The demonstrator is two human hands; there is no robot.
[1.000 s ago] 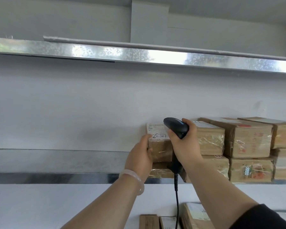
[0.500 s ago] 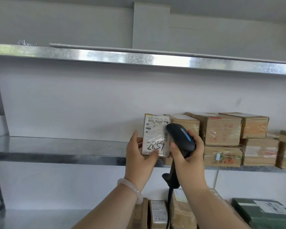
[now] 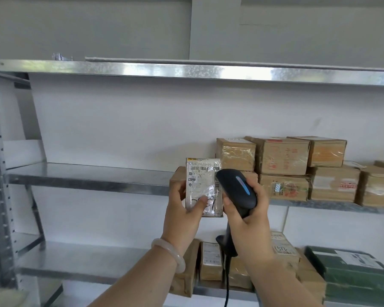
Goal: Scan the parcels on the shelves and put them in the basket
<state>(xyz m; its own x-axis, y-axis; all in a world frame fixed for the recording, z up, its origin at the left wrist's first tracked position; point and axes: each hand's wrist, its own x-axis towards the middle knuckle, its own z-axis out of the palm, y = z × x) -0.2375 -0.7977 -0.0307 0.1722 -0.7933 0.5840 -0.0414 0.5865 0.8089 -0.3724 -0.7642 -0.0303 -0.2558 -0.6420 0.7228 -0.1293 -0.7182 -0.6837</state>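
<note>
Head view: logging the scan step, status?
Left hand grips small white-labelled cardboard parcel, clear of shelf. Right hand holds black handheld scanner beside it. Nothing between them.

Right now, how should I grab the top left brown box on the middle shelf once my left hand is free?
Probably take the brown box across its top and bare left side, coming from the front left. It sits on top of another box with nothing to its left at that level, while the neighbouring box crowds its right side.

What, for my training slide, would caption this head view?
Left hand holds a labelled parcel while the right hand holds a black scanner beside it.
</note>
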